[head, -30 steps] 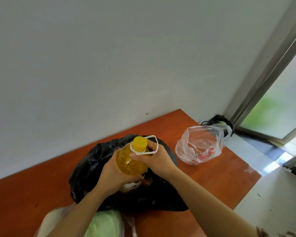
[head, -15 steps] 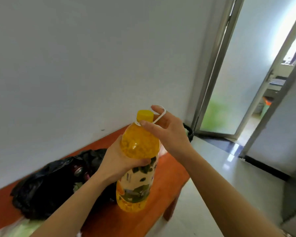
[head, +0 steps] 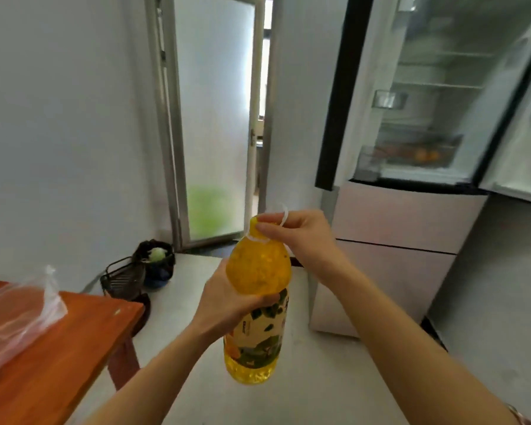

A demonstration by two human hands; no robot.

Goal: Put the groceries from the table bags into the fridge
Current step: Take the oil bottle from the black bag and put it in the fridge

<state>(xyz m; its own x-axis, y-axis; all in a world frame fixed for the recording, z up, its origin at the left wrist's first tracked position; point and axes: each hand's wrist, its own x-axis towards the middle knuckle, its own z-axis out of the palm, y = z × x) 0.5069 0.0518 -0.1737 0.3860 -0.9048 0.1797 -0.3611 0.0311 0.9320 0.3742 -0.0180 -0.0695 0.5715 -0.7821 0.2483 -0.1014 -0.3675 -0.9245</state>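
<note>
The fingers (head: 273, 230) of the right hand (head: 304, 237) are drawn close together, pinching the thin white plastic carry loop (head: 284, 216) that rings the neck just under the yellow screw cap (head: 253, 223). The left hand (head: 227, 297) curls round the rounded shoulder of the juice bottle (head: 258, 269), its fingertips showing at the front where the bulge narrows to the paper label (head: 259, 334). The bottle is held upright in the air between both hands, over the pale floor (head: 304, 394), off the table and in front of the fridge without touching it. Its clear plastic wall is smooth and shows a bright orange-yellow drink flecked with pulp. The label is cream with dark green leaves and an orange fruit print. To the left, the corner of a reddish-orange wooden table (head: 74, 342) juts in, its top glossy, with a crinkled clear plastic bag (head: 16, 314) lying on it. Beyond that corner, on the floor by the wall, stand a dark wire basket (head: 121, 279) and a bin (head: 157, 265) lined with black plastic, something pale green on top of it. Behind them is a frosted glass door (head: 215, 118) in a grey metal frame. To the right the fridge (head: 396, 240) stands with its upper doors open, showing white shelves inside, a clear drawer (head: 411, 156) holding round orange fruit, and flat pinkish drawer fronts below.
</note>
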